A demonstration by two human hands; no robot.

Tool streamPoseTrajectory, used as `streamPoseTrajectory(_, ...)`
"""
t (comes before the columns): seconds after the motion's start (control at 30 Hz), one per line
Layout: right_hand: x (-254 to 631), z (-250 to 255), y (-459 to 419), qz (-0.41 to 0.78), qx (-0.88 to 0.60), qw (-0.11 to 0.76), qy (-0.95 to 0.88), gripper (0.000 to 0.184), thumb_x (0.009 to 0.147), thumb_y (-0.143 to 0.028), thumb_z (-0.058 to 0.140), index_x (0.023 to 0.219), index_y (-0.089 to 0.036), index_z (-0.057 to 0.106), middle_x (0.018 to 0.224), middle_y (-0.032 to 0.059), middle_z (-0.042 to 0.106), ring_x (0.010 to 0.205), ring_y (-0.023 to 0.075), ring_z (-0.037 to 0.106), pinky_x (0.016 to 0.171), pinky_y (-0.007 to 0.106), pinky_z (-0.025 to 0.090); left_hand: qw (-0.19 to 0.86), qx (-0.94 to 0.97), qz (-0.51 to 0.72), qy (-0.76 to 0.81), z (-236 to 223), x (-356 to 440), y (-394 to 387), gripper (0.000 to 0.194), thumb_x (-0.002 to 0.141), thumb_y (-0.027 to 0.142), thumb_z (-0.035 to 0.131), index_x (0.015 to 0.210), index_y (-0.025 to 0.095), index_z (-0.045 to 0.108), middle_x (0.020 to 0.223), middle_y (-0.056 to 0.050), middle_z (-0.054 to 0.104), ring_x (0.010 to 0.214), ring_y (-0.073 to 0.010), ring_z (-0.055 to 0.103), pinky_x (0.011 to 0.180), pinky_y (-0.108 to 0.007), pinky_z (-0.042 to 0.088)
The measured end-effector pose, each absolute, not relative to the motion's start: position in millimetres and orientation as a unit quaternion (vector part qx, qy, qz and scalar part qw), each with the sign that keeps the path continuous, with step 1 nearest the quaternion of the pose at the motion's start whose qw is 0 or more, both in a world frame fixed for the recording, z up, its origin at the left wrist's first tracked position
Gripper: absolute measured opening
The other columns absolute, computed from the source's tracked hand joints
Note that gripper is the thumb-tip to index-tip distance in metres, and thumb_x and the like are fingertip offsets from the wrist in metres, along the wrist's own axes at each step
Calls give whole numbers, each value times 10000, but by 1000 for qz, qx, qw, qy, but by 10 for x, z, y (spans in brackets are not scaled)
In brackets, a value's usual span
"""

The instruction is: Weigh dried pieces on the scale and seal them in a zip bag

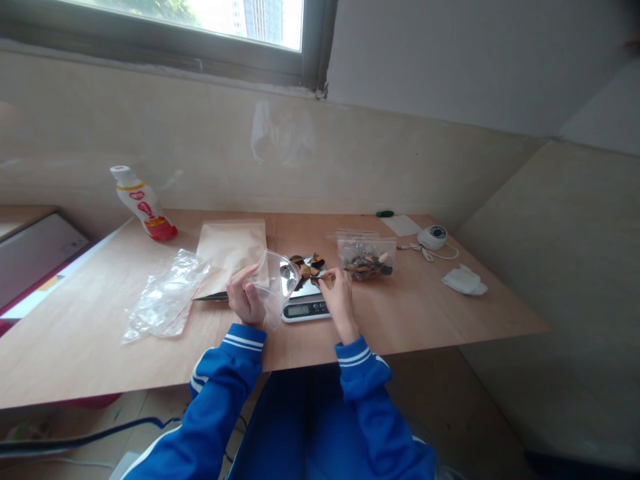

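Observation:
My left hand (246, 297) is closed on a clear zip bag (273, 290), whose mouth is spread toward the right. On a small digital kitchen scale (306, 311) lies a heap of brown dried slices (309, 268), which look like dried mushrooms or herbs. The fingers of my right hand (340, 293) are pinched together at the heap's right side, on one brown dried piece (327, 280). Behind that hand stands a filled zip bag (369, 259) of similar dark and pale pieces.
Loose clear plastic bags (165, 293) and a brown paper pouch (233, 250) lie to the left. A white-and-red bottle (145, 205) stands at the back left. To the right are a small white camera (432, 237) with a cable and a crumpled tissue (464, 280).

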State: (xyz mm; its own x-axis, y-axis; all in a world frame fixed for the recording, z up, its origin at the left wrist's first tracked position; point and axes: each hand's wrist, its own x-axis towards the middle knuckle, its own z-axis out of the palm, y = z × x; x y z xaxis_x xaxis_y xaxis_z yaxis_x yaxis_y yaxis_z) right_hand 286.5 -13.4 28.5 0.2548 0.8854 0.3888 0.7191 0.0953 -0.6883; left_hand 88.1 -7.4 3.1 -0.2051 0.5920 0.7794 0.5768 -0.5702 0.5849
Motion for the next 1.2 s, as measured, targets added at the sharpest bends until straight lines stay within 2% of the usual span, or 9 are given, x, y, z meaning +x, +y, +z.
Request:
streamPoseTrajectory(0.1, 2865, 309, -132, 134, -656, 437, -601, 68, 777, -152, 548, 825, -200, 555, 850, 68, 636, 842, 230, 588, 774, 341, 455, -45, 544, 696, 467, 84, 953, -71, 436, 967, 430, 265, 1067, 149, 584, 948, -86, 642, 911, -203, 619, 819, -404, 482)
streamPoseTrajectory(0.23, 2874, 404, -128, 170, -656, 451, -580, 52, 764, -162, 538, 794, -202, 552, 803, 54, 654, 746, 210, 604, 719, 331, 460, -36, 548, 699, 458, 91, 981, -62, 416, 958, 424, 300, 1047, 152, 601, 929, -94, 652, 878, -204, 623, 814, -385, 483)
streamPoseTrajectory(0.4, 2781, 862, -125, 201, -603, 551, -541, 78, 765, -242, 600, 822, -196, 573, 765, 29, 649, 674, 167, 586, 663, 291, 473, -40, 542, 697, 468, 55, 955, -62, 421, 956, 424, 295, 1041, 166, 617, 933, -94, 663, 864, -201, 631, 803, -372, 483)
streamPoseTrajectory(0.47, 2673, 1097, -126, 218, -568, 572, -551, 98, 769, -255, 613, 843, -197, 585, 772, 19, 650, 684, 155, 589, 670, 279, 479, -37, 545, 687, 479, 48, 951, -66, 436, 954, 440, 288, 1036, 166, 618, 943, -99, 666, 868, -202, 636, 807, -370, 484)
streamPoseTrajectory(0.57, 2488, 1357, -150, 281, -519, 527, -611, 103, 768, -253, 622, 859, -204, 623, 799, 5, 657, 706, 145, 602, 680, 270, 484, -33, 550, 682, 480, 53, 953, -71, 430, 953, 436, 300, 1038, 165, 622, 948, -99, 670, 874, -201, 637, 809, -366, 486)
streamPoseTrajectory(0.7, 2404, 1412, -186, 363, -406, 455, -705, 261, 756, -292, 662, 1012, -244, 663, 1038, 16, 663, 845, 155, 620, 746, 279, 496, -33, 531, 711, 459, 82, 976, -80, 375, 952, 391, 331, 1014, 170, 627, 937, -84, 671, 870, -196, 632, 797, -363, 491)
streamPoseTrajectory(0.87, 2606, 1031, -47, 275, -454, 550, -645, 240, 896, -289, 463, 1008, -210, 660, 1046, 55, 644, 956, 170, 609, 867, 306, 482, -25, 485, 736, 472, 131, 1019, -92, 390, 952, 396, 317, 978, 164, 630, 899, -82, 662, 844, -192, 629, 788, -364, 485)
streamPoseTrajectory(1.0, 2711, 638, 67, 207, -497, 433, -723, 237, 870, -217, 491, 1027, -182, 665, 1082, 94, 627, 1065, 208, 568, 960, 361, 439, -24, 462, 756, 463, 159, 1032, -85, 394, 952, 405, 319, 966, 159, 626, 894, -83, 659, 838, -188, 628, 785, -358, 486)
streamPoseTrajectory(1.2, 2686, 415, 32, 154, -509, 314, -786, 349, 750, -285, 720, 1083, -215, 642, 1257, 113, 536, 1210, 266, 461, 1046, 442, 363, -24, 443, 765, 466, 178, 1046, -80, 410, 957, 414, 309, 938, 156, 626, 855, -64, 654, 806, -175, 627, 765, -347, 494)
